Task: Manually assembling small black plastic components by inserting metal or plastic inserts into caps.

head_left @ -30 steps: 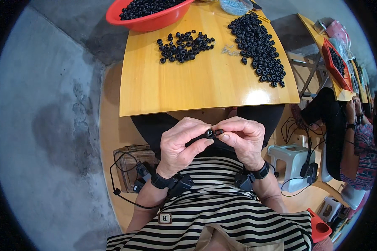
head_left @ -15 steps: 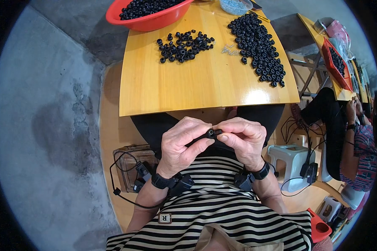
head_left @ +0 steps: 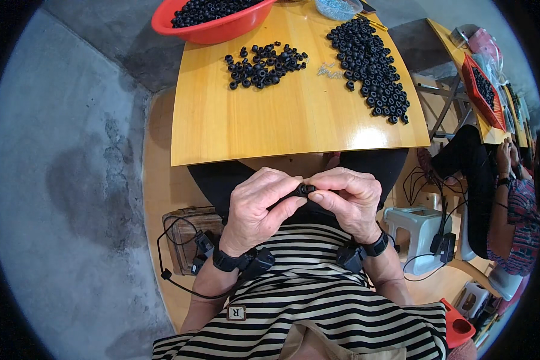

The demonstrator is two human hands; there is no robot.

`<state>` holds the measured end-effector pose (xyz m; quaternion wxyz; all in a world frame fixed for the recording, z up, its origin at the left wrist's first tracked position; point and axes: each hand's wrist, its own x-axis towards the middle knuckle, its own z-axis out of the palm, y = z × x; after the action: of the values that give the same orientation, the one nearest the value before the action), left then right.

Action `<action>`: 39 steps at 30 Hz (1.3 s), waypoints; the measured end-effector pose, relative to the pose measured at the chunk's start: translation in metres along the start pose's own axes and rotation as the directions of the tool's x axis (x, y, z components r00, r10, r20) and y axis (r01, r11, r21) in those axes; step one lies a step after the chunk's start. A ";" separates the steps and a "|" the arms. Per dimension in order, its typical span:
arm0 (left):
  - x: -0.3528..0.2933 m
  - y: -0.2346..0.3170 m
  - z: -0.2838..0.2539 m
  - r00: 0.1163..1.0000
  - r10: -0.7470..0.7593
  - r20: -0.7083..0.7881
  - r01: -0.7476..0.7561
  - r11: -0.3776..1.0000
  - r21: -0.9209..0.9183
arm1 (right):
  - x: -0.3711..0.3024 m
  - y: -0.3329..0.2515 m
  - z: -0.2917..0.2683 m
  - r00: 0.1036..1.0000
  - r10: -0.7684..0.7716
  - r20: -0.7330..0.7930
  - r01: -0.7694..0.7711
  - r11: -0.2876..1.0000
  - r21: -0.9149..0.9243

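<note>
Above my lap, just off the table's near edge, both hands meet at fingertip height. My left hand [head_left: 259, 207] pinches a small black round part [head_left: 306, 189] between thumb and fingers. From the other side, my right hand [head_left: 349, 198] has its thumb and fingertips closed at the same part. Fingers cover most of it, and I cannot tell whether it is one piece or two pressed together. On the table lie a loose group of small black round pieces [head_left: 263, 71], a larger spread of black ring-shaped pieces [head_left: 383, 87] and tiny clear bits [head_left: 329, 71] between them.
A red basin [head_left: 222, 29] of black pieces stands at the table's [head_left: 252, 132] far left; a clear tub [head_left: 337, 8] sits at the far right. Right of me are a pale stool [head_left: 417, 240], cables and another person's hands [head_left: 507, 157] near a red basket [head_left: 483, 93].
The black part has turned slightly between my fingertips, so its hole shows less plainly. Both hands stay in nearly the same place.
</note>
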<state>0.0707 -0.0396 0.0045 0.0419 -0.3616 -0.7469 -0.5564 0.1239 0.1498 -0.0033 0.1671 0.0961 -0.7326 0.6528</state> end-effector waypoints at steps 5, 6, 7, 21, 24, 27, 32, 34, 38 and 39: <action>0.000 0.000 -0.001 1.000 0.004 0.014 -0.004 1.000 0.022 | 0.002 -0.002 -0.003 0.999 -0.017 0.036 0.018 0.999 -0.037; 0.001 0.002 -0.002 1.000 -0.002 0.020 0.002 1.000 0.029 | 0.002 -0.002 -0.003 0.999 -0.018 0.035 0.019 0.999 -0.033; 0.001 0.003 -0.002 1.000 -0.008 0.027 0.007 0.999 0.036 | 0.003 -0.002 -0.003 0.999 -0.019 0.034 0.020 0.999 -0.029; 0.003 0.002 0.000 1.000 -0.004 0.018 0.004 1.000 0.000 | 0.005 -0.006 -0.008 0.998 -0.001 0.059 0.002 1.000 -0.024; 0.006 0.006 -0.001 1.000 0.003 0.028 -0.004 0.998 0.057 | 0.008 -0.006 -0.010 0.995 -0.050 0.083 0.056 0.996 -0.073; 0.005 0.007 0.000 1.000 -0.006 0.022 0.005 0.997 0.080 | 0.011 -0.008 -0.010 0.992 -0.083 0.095 0.091 0.992 -0.088; 0.004 0.008 0.002 1.000 -0.028 -0.007 0.028 0.999 0.039 | 0.012 -0.012 -0.012 0.989 -0.077 0.125 0.094 0.986 -0.136; 0.004 0.008 0.002 0.999 -0.030 -0.013 0.031 0.999 0.027 | 0.012 -0.013 -0.011 0.988 -0.088 0.126 0.105 0.985 -0.140; 0.003 0.008 0.003 0.999 -0.049 -0.018 0.050 0.998 0.029 | 0.013 -0.014 -0.012 0.985 -0.113 0.129 0.133 0.978 -0.163; 0.002 0.008 0.002 0.998 -0.066 -0.020 0.066 0.998 0.021 | 0.014 -0.015 -0.012 0.986 -0.114 0.123 0.133 0.978 -0.162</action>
<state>0.0743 -0.0355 0.0109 0.0347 -0.3308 -0.7641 -0.5528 0.1181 0.1608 0.0168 0.1732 0.1635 -0.7864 0.5700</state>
